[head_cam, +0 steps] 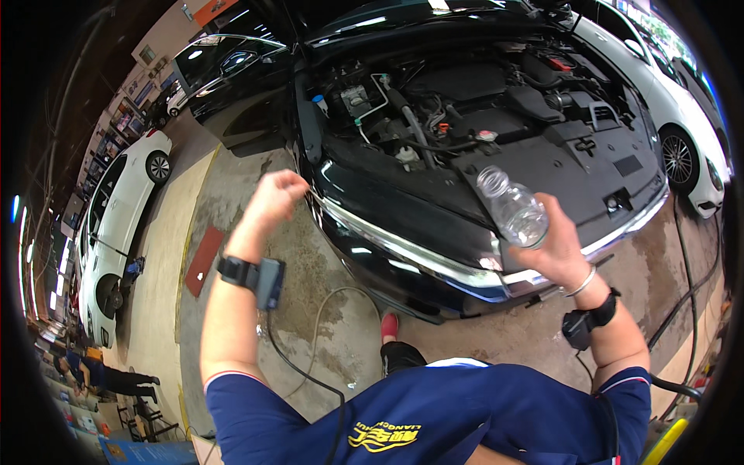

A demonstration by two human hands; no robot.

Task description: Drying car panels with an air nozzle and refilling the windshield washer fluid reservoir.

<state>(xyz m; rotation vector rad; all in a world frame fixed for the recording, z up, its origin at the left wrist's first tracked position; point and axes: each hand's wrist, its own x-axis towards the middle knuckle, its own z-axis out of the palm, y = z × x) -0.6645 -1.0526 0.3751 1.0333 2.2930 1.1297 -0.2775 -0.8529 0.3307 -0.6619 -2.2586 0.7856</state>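
My right hand point(555, 247) grips a clear plastic bottle point(514, 209) around its base. The bottle tilts, its uncapped neck pointing up and left over the front of a black car's engine bay point(465, 110). Whether any liquid is inside, I cannot tell. Near the headlight point(407, 241), my left hand point(273, 197) is raised with fingertips drawn together; blur hides whether something small is between them. A blue-capped reservoir point(319, 103) sits at the left side of the bay. Toward its front are a cap with a red and white top point(486, 136) and a white reservoir point(407, 156).
The black car's door point(238, 87) stands open at left. A white car point(668, 99) is close on the right, another point(116, 215) farther left. Dark hoses point(689, 285) cross the floor at right. A red mat point(204, 261) lies at left; a person point(104, 372) is beyond, lower left.
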